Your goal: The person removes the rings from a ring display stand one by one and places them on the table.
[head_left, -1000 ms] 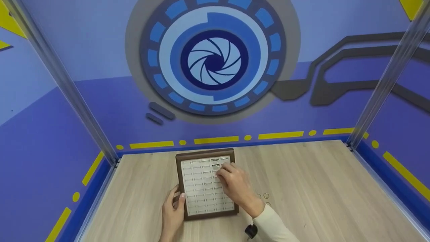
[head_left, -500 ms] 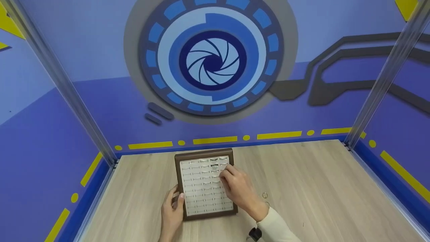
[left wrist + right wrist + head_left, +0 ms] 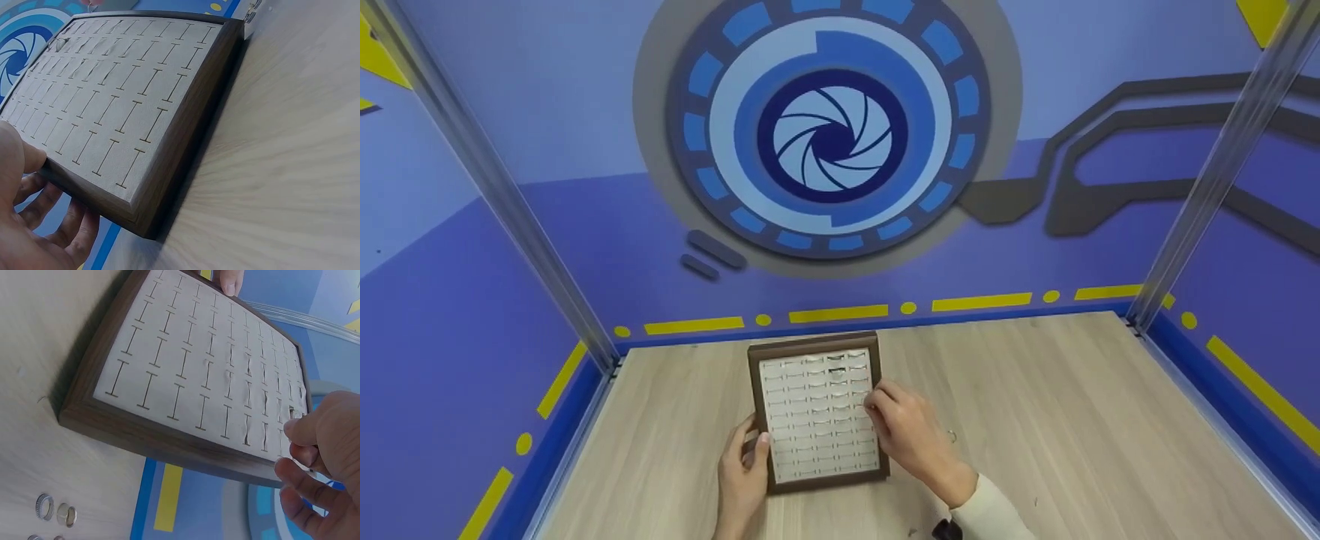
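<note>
A brown-framed ring display tray (image 3: 819,349) with a pale slotted pad stands tilted up on the table. My left hand (image 3: 744,469) holds its left edge, thumb on the front and fingers behind, as the left wrist view shows. My right hand (image 3: 911,427) is at the tray's right edge, thumb and fingers curled close together at the outermost column of slots. Whether a ring sits between those fingertips I cannot tell. A dark ring (image 3: 837,371) shows in a slot near the top right. Several slots there bulge, while the lower ones lie flat.
On the table (image 3: 1080,420), to the right of the tray, lie several loose rings (image 3: 45,506), mostly hidden behind the right forearm in the head view. A blue patterned wall (image 3: 585,255) rises behind the tabletop, with metal posts (image 3: 1207,172) at the corners.
My right hand has moved right and slightly down, from the fourth column of slots to the tray's right edge, uncovering more slots. The left hand keeps its grip on the tray.
</note>
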Motion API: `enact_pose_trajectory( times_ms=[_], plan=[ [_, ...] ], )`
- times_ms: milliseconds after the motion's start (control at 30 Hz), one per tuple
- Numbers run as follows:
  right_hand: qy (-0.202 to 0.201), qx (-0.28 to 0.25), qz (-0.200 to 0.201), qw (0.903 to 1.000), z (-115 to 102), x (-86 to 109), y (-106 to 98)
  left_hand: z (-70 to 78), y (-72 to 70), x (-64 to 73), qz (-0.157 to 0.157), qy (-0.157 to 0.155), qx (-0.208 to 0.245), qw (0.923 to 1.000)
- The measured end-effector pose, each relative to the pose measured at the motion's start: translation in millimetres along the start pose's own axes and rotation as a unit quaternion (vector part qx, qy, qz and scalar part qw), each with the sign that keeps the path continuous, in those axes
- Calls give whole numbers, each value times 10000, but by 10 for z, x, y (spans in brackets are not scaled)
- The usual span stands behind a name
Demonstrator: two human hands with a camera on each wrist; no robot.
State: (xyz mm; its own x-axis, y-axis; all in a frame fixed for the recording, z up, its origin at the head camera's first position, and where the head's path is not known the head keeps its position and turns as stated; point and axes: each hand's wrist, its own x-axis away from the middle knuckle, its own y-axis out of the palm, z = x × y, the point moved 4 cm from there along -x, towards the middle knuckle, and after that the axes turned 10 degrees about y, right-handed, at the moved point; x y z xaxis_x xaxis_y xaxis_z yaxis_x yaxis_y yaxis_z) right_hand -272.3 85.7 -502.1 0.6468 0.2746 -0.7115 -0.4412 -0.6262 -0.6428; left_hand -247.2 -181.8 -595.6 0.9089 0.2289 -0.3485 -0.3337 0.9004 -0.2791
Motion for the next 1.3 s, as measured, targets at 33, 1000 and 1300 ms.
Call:
enact_pose_trajectory(
  times_ms=[33,1000,1300],
  plan=[
    [45,-3,-48,10000,9,19,-8,-1,1,1,0,-16,-7,10000],
    [230,19,-286,9993,460,589,-152,22,9,-7,-171,-265,-49,9995],
    [759,-53,-841,9935,555,721,-147,2,13,-15,-138,-255,8,9996]
  ],
)
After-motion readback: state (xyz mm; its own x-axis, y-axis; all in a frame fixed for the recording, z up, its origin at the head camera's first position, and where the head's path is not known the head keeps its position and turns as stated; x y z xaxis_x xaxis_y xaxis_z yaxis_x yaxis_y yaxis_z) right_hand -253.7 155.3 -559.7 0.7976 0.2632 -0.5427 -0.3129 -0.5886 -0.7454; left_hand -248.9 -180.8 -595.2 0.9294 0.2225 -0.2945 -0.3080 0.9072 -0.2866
